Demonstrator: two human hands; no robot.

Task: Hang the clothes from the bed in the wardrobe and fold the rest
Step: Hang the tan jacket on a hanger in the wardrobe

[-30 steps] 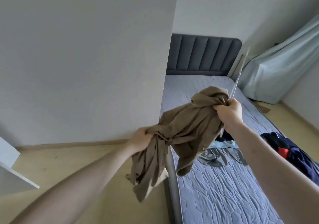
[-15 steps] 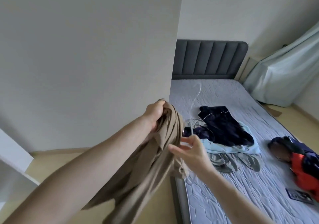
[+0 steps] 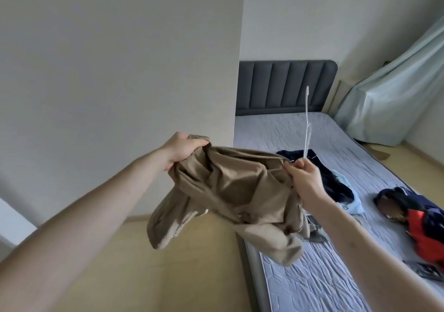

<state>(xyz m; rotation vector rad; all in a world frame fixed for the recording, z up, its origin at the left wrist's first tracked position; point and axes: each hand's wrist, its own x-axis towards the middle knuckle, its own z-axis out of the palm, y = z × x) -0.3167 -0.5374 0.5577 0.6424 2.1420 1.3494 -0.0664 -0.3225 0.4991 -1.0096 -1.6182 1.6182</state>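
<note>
Between our two hands: tan garment [image 3: 230, 191] stretched in the air above the bed's near corner | left hand [image 3: 181, 148] bunches one end in curled fingers | right hand [image 3: 304, 179] pinches the other end plus a white hanger [image 3: 306, 124] standing upright | beyond, on the bed [image 3: 312, 285]: dark navy clothes [image 3: 336, 184], red-and-navy jacket [image 3: 422, 225].

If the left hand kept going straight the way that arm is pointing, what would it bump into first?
Probably the wall: the left hand, gripping the tan garment, points up and away towards it with nothing visible between, though depth is hard to judge.
</note>
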